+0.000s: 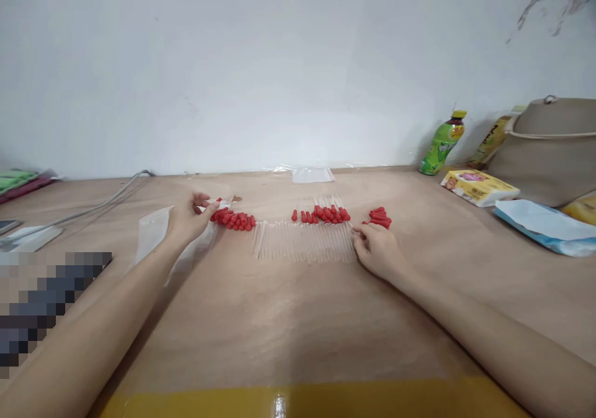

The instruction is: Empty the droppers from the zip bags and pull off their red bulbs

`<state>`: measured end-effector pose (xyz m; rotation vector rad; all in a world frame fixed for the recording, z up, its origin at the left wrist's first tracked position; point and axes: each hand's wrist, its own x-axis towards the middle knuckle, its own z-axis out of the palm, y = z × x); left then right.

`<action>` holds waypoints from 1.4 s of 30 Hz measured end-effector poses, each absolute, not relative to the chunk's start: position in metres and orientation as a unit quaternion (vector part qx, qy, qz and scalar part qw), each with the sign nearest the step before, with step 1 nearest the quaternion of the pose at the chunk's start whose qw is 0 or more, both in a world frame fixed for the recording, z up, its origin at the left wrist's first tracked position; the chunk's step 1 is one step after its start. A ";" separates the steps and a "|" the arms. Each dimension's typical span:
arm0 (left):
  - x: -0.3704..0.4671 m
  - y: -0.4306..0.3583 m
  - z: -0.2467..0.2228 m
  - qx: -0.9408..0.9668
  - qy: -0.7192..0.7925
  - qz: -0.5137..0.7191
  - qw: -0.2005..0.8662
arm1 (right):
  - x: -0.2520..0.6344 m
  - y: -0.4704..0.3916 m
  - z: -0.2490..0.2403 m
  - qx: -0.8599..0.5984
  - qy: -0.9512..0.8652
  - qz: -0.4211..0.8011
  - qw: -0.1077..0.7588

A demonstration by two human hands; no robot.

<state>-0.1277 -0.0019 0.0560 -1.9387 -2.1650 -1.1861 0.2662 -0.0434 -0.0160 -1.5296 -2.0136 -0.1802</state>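
My left hand (190, 216) is at the left end of a pile of small red club-shaped pieces (239, 220). Its thumb and fingers are pinched at one red piece by the fingertips. A row of thin clear sticks (302, 241) lies side by side in the middle of the table. At the right end of that row, my right hand (378, 247) has its thumb and forefinger closed on the tip of a thin clear stick. More red pieces (330, 213) line the far ends of the sticks. A smaller red bunch (380, 217) lies just beyond my right hand.
Clear plastic bags (153, 231) lie under and beside my left forearm. A grey cable (100, 205) runs along the left. Right of the work are a green drink bottle (443, 145), a yellow tissue pack (479, 187), a blue-white packet (549, 227) and a beige bag (544, 157) by the wall.
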 end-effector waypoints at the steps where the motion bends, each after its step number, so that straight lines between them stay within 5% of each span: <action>1: -0.128 -0.001 0.055 -0.620 -0.691 -0.373 0.001 | 0.266 -0.043 -0.018 -0.568 -0.760 -0.069 0.307; 28: -0.101 -0.003 0.052 -0.661 -0.646 -0.358 0.131 | 0.264 -0.047 -0.015 -0.544 -0.767 -0.090 0.328; 42: 0.036 0.037 0.054 -0.728 -0.681 -0.071 -0.031 | 0.270 -0.048 -0.008 -0.527 -0.739 -0.059 0.416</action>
